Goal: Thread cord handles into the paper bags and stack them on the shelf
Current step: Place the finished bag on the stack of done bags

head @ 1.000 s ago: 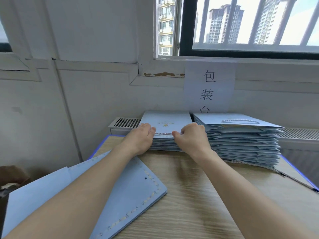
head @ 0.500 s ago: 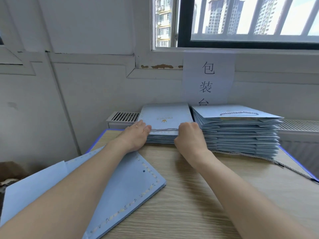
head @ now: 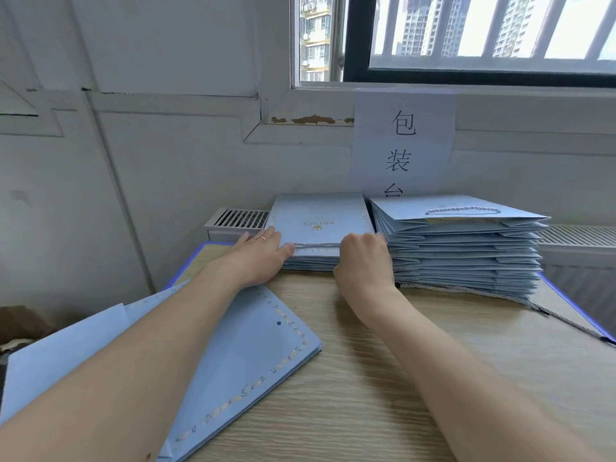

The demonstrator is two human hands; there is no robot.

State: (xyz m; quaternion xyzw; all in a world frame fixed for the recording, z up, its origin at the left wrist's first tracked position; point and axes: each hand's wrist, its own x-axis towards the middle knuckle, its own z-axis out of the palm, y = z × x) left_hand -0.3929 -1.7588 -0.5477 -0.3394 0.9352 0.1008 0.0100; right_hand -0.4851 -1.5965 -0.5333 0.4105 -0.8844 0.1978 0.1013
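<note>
Two stacks of flat light-blue paper bags stand at the back of the wooden table [head: 383,378]. The low left stack [head: 320,218] has a gold logo on top and a white cord handle [head: 316,244] along its near edge. My left hand [head: 258,258] lies flat with fingers spread on the stack's left near corner. At the right near corner my right hand [head: 365,261] curls over the stack's edge, by the cord's end. The taller right stack [head: 463,248] carries a cord handle on top. A pile of flat bags [head: 253,358] lies at the near left under my left forearm.
A loose grey cord [head: 520,301] trails from under the tall stack toward the table's right edge. A paper sign with characters [head: 403,145] hangs on the wall below the window. A vent grille [head: 241,218] sits behind the left stack.
Both hands stay on the left stack's near edge. My left hand has spread flatter toward the left corner, and my right hand has shifted slightly right. The view has tilted a little.
</note>
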